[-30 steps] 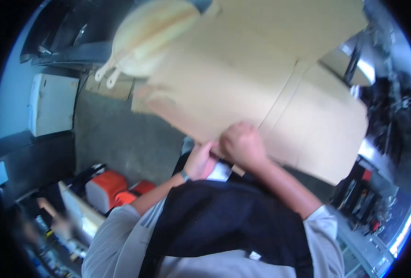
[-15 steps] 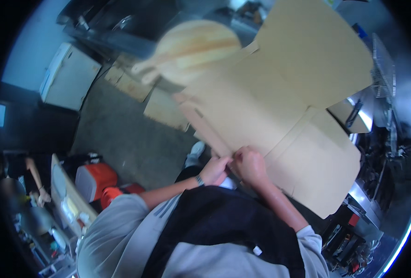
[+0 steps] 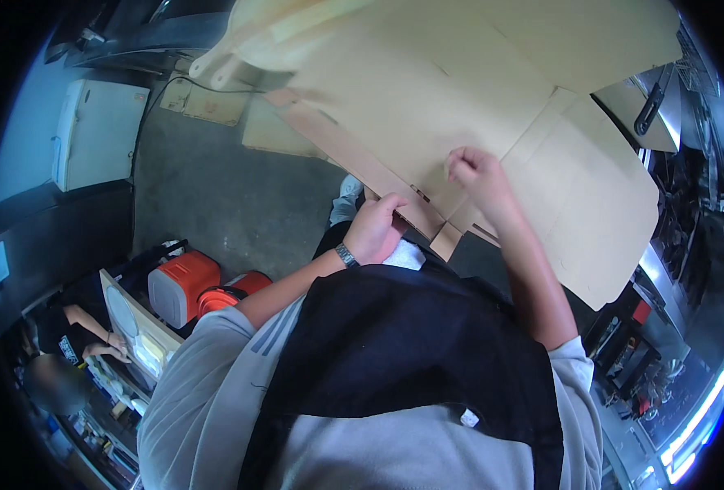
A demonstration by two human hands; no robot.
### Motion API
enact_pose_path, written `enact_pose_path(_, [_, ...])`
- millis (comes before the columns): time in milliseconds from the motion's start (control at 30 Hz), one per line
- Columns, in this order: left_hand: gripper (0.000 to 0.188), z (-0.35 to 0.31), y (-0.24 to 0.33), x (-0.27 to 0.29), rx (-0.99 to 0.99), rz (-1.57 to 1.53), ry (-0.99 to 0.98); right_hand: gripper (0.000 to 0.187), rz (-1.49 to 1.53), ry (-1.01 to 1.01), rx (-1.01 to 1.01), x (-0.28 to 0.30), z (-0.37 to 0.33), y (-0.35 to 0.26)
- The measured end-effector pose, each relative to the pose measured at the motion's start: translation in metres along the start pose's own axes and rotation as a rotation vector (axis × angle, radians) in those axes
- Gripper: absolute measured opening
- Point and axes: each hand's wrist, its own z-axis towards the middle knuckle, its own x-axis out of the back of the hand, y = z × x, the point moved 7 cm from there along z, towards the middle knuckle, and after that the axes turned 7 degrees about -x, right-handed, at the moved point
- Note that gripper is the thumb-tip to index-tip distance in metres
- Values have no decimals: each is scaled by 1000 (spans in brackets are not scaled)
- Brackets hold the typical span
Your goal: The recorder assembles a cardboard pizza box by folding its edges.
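Observation:
A large brown flattened cardboard box (image 3: 427, 106) with crease lines, slots and flaps spreads out in front of me. Its near left edge has a narrow folded-up side strip (image 3: 337, 147). My left hand (image 3: 377, 229), a watch on its wrist, grips this strip near its lower end, thumb on top. Above the middle of the sheet is my right hand (image 3: 478, 173), its fingers curled closed; whatever they may hold is hidden. A small corner flap (image 3: 446, 241) sticks out between my hands. Round wooden paddle boards (image 3: 272, 41) with short handles lie at the sheet's far left.
Orange coolers (image 3: 184, 282) stand on the floor at left, near a work table (image 3: 137, 314) where another person's hands (image 3: 115, 347) are busy. A white cabinet (image 3: 100, 135) is further back. At right are a black-handled tool (image 3: 648, 110) and metal racks.
My right hand has lifted away from the strip and moved up and right over the cardboard. My left hand keeps its hold. The whole view has shifted, with the sheet now higher in it.

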Motion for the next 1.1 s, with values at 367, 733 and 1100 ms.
enact_pose_path(367, [42, -15, 14, -9, 117, -254, -349, 24, -741, 733, -17, 191, 5, 3])
enact_pose_path(733, [48, -14, 19, -15, 23, 87, -273, 53, -518, -77, 412, 18, -115, -60])
enact_pose_path(1100, [33, -2, 15, 1, 29, 355, -100, 48, -949, 134, 650, -57, -103, -51])
